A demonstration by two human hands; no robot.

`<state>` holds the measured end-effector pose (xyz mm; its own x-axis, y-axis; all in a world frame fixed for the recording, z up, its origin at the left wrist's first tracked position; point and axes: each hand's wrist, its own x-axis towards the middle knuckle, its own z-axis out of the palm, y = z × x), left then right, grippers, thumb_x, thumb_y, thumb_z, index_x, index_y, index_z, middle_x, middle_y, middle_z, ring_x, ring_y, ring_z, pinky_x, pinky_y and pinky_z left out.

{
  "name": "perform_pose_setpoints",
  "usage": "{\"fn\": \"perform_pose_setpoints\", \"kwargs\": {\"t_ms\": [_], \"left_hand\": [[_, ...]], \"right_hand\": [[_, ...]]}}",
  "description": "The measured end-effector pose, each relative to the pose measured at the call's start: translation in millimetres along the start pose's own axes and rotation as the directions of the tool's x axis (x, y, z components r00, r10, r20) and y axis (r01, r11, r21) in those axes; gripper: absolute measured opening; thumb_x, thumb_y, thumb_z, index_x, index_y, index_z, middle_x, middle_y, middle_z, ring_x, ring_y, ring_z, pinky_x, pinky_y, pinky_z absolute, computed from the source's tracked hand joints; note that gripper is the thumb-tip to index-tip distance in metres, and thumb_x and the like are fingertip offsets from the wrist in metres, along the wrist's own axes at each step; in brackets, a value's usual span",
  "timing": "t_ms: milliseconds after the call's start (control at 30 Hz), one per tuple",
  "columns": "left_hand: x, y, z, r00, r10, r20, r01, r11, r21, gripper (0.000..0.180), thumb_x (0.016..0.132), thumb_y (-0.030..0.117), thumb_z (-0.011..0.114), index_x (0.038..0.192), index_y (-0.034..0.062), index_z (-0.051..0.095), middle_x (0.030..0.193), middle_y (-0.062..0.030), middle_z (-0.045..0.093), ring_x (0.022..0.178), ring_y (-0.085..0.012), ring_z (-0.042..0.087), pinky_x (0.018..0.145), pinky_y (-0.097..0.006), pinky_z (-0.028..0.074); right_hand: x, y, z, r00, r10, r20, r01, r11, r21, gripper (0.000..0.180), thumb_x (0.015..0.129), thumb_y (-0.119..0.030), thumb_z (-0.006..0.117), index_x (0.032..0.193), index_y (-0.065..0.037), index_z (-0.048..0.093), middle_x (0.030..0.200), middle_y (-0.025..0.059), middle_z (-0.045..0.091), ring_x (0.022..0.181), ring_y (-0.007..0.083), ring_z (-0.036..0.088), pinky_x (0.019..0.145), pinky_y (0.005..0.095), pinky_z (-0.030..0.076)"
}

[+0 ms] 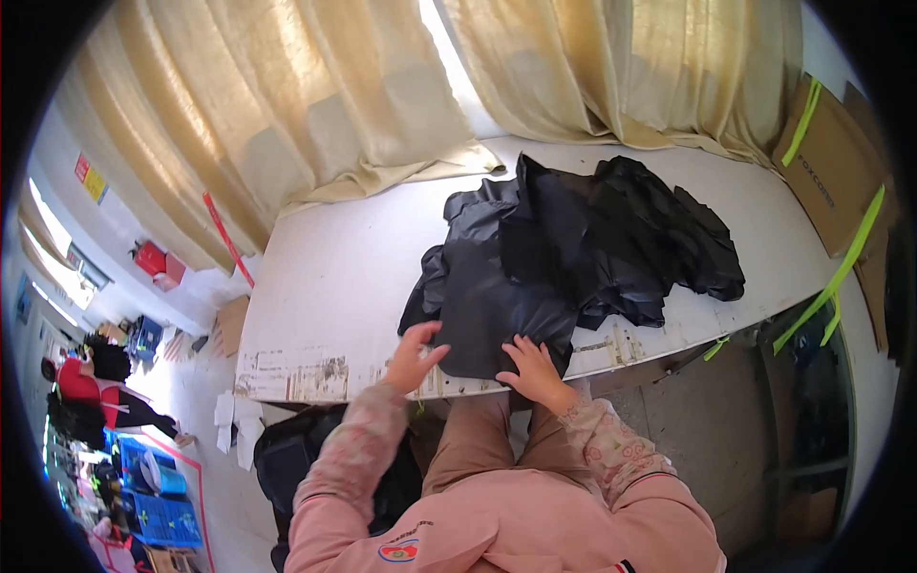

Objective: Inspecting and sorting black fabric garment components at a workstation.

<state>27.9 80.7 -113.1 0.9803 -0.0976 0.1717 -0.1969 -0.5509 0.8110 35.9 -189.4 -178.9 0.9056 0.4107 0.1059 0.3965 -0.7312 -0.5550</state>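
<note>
A heap of black, shiny sheet material, creased like leather or plastic, lies on the white table. One smoother black piece reaches from the heap to the table's front edge. At this piece's left edge is my left hand, fingers apart and thumb spread, gripping nothing that I can see. My right hand rests with spread fingers on the piece's lower right part. Whether the black pieces are bags, garments or cut sheets cannot be made out.
Yellow curtains hang along the table's far side. Cardboard sheets with bright green strips stand at the right. A dark chair or bag is below the table's left front. Farther left are a person in red and blue crates.
</note>
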Motion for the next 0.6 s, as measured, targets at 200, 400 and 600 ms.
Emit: {"fn": "perform_pose_setpoints", "kwargs": {"t_ms": [200,400,600], "left_hand": [[106,-38,53,0.909,-0.405,-0.097,0.371,0.893,-0.254,0.052,0.077,0.021,0.074,0.121,0.0035,0.053,0.086,-0.0093,0.061,0.067,-0.0164,0.061,0.058,-0.032,0.052],[89,-26,63,0.967,-0.166,0.195,0.219,0.929,-0.297,0.016,0.081,0.006,0.064,0.097,0.0047,0.064,0.072,-0.0013,0.058,0.053,-0.009,0.051,0.048,-0.024,0.043],[78,-68,49,0.957,-0.046,-0.286,0.092,0.985,0.149,0.063,0.072,0.03,0.078,0.121,0.004,0.05,0.112,-0.0198,0.056,0.105,-0.0308,0.055,0.088,-0.04,0.045]], "right_hand": [[-16,17,-1,0.992,-0.123,0.0,0.12,0.969,0.214,0.045,0.082,-0.03,0.066,0.119,-0.007,0.056,0.136,0.0152,0.049,0.132,0.0323,0.038,0.11,0.0501,0.024],[-6,8,-38,0.989,0.149,-0.019,-0.091,0.696,0.712,0.032,0.083,-0.017,0.068,0.11,-0.003,0.06,0.106,0.015,0.065,0.097,0.0255,0.064,0.083,0.0331,0.051],[35,-14,-43,0.937,0.09,-0.337,0.115,0.833,0.542,0.031,0.081,-0.013,0.069,0.108,-0.002,0.059,0.101,0.0144,0.063,0.09,0.0248,0.064,0.077,0.0329,0.052]]}}
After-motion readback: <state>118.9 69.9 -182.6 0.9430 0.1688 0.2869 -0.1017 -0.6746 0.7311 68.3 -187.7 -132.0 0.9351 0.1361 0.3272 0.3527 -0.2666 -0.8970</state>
